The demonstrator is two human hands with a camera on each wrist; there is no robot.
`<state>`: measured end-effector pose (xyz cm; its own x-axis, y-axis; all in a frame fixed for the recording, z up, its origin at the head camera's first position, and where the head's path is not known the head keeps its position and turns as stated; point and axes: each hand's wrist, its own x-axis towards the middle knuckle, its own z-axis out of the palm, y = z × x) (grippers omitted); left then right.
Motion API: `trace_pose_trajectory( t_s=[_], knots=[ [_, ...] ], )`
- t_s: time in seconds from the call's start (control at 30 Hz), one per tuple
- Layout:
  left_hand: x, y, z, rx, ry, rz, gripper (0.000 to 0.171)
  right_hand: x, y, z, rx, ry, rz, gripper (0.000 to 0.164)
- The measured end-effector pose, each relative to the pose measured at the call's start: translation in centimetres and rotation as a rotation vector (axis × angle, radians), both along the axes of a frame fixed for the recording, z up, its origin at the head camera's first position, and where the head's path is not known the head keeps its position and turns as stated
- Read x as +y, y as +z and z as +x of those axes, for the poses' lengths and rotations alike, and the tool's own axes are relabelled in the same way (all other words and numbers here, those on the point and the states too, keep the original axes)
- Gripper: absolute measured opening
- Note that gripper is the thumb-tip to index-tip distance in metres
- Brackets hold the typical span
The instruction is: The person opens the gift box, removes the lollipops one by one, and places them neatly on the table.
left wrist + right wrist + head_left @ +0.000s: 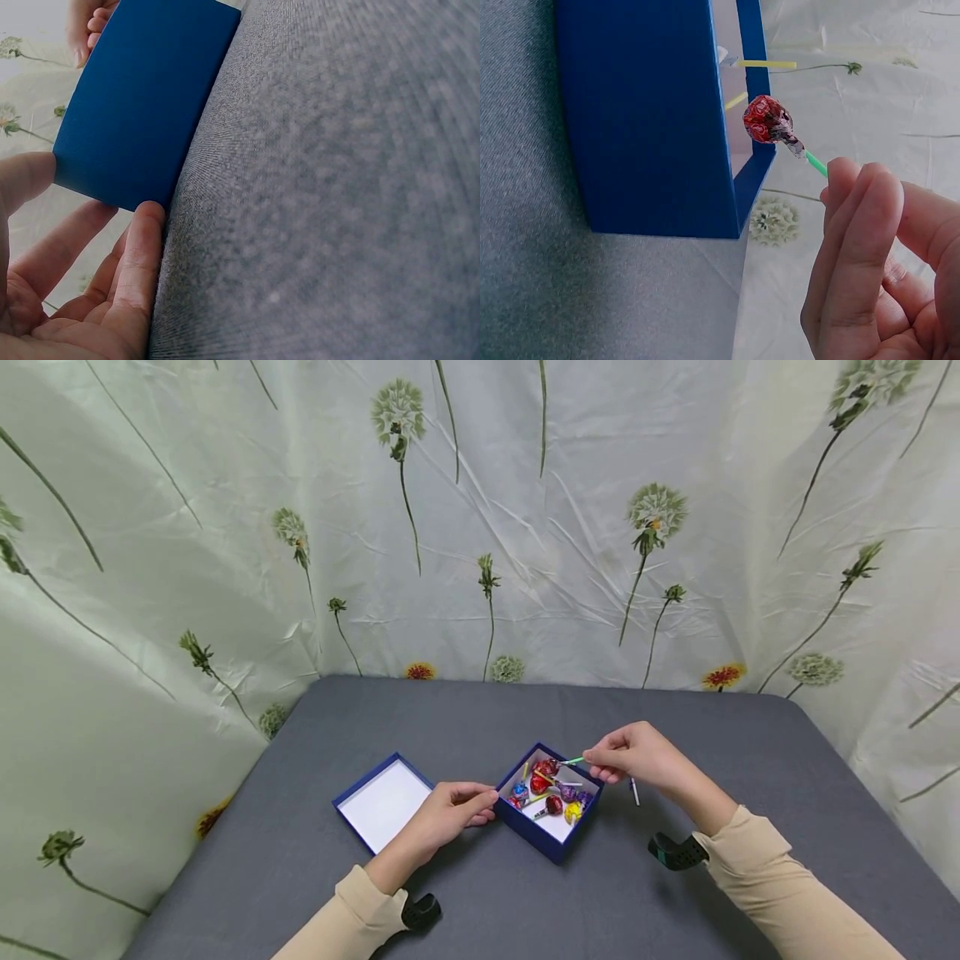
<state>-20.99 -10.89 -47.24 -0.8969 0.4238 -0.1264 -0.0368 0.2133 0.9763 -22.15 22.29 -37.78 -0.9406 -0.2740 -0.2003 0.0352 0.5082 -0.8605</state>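
Note:
A blue box [531, 833] with a white inside holds several wrapped lollipops, red, purple, blue and yellow. At its left corner is my left hand [456, 808], thumb at the rim and fingertips against the outer wall; the left wrist view shows this grip on the box [142, 105] from below. My right hand [628, 753] pinches the green stick of a red-wrapped lollipop [765, 120] between thumb and fingers. In the head view that lollipop's head overlaps the box's inside near the far rim.
Left of the box lies its blue-edged lid [384, 803], white inside up. A white stick [635, 792] shows on the grey table [525, 910] below my right hand. Behind the table hangs a dandelion-print curtain [555, 527].

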Motion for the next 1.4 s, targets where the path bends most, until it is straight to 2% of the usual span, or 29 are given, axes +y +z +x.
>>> trace_pose_trajectory(
  t_s=[0.47, 0.8, 1.4],
  knots=[
    [0.1, -0.2, 0.0, -0.001, 0.003, 0.009, 0.038, 1.9, 0.0, 0.3, -0.01, -0.084, -0.03, 0.027],
    [0.1, -0.2, 0.0, -0.01, 0.009, 0.008, 0.038, 2.9, 0.0, 0.6, -0.008, -0.114, -0.031, 0.029],
    [0.1, -0.1, 0.0, -0.01, 0.002, 0.009, 0.038, 4.9, -0.5, 1.0, 0.007, -0.176, -0.047, 0.042]
  ],
)
